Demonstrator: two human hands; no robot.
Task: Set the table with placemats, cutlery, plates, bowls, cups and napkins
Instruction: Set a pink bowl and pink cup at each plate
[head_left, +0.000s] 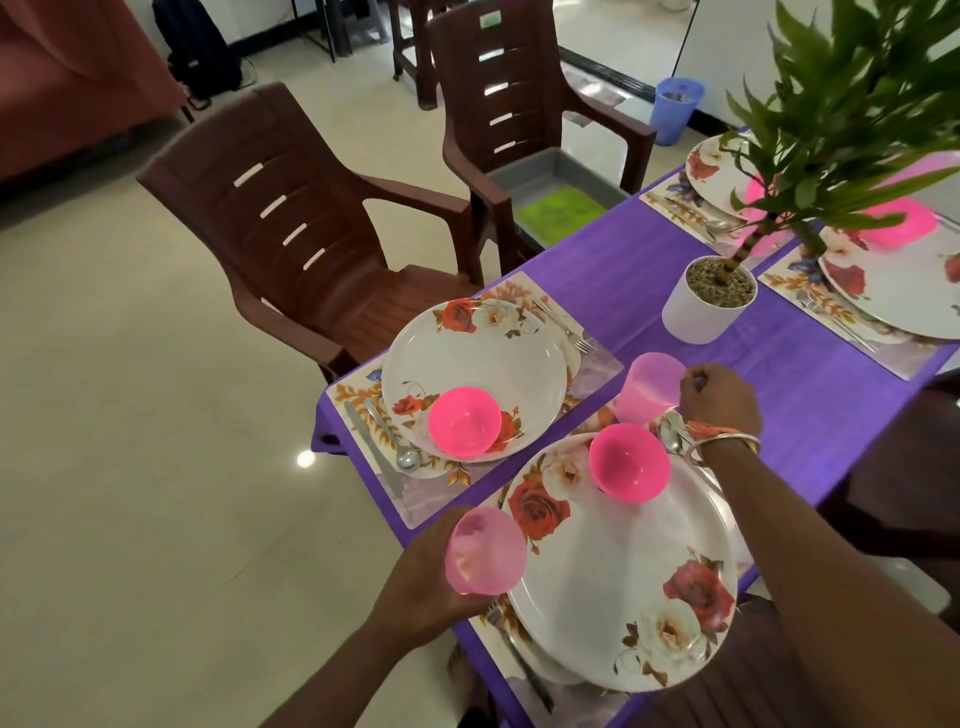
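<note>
Head view: left hand (415, 587) grasps pink cup (485, 551) at table (649, 270) near-left edge; right hand (719, 395) pinches second pink cup (649, 387) by rim, beyond near plate (613, 582).

Two brown chairs (291, 223) beside purple tablecloth (623, 260); potted plant (711, 296) on table; blue bin (675, 109) behind.

Soft, even light fills the room, casting only faint shadows and one small white glare spot on the glossy floor (305, 459). The plant's leaves (852, 104) close to the lens are blurred, the far pink bowl (904, 221) glows overexposed, and the chairs (291, 223) bend toward the frame edges.
</note>
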